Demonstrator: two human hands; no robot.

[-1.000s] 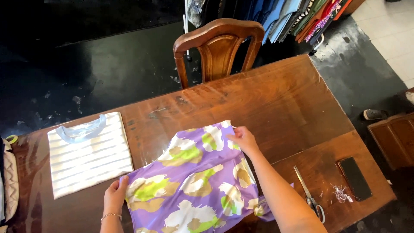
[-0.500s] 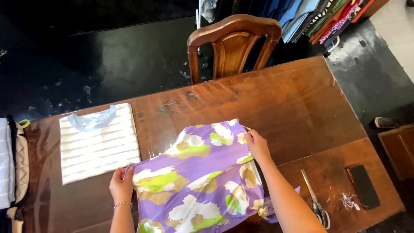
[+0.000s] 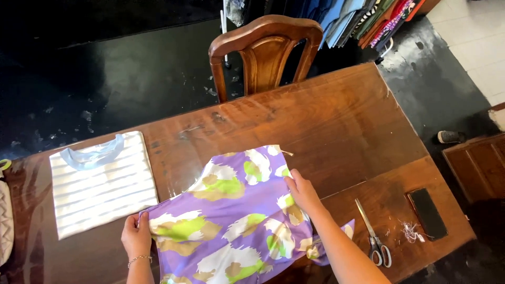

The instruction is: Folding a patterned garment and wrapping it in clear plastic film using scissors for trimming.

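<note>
Shifted since the earlier frame: both hands and the cloth sit a little farther right on the desk (image 3: pixel 336 121), and the cloth's far corner reaches less far from the person.

Left hand (image 3: pixel 137 236): closed on the near-left corner of the purple floral garment (image 3: pixel 231 221), thumb on top, fingers curled under the edge.

Right hand (image 3: pixel 302 192): laid on the garment's right edge, fingers bent over the fold and pinching it.

Purple floral garment: lies flat between the two hands, with its near end hanging off the desk edge towards the person. Judged light, thin, soft and limp, likely a little slippery; best taken by corners and edges, as it would sag if gripped mid-panel. Long axis runs diagonally, from below the left hand up and away to a corner beyond the right hand.

Scissors (image 3: pixel 374 239): right of the right hand, apart from it.

Dark phone (image 3: pixel 427 213): farther right, beside thread scraps.

Folded striped shirt (image 3: pixel 100 181): beyond the left hand, its edge just beside the garment.

Wooden chair (image 3: pixel 265 52): beyond the desk, well away from both hands.
</note>
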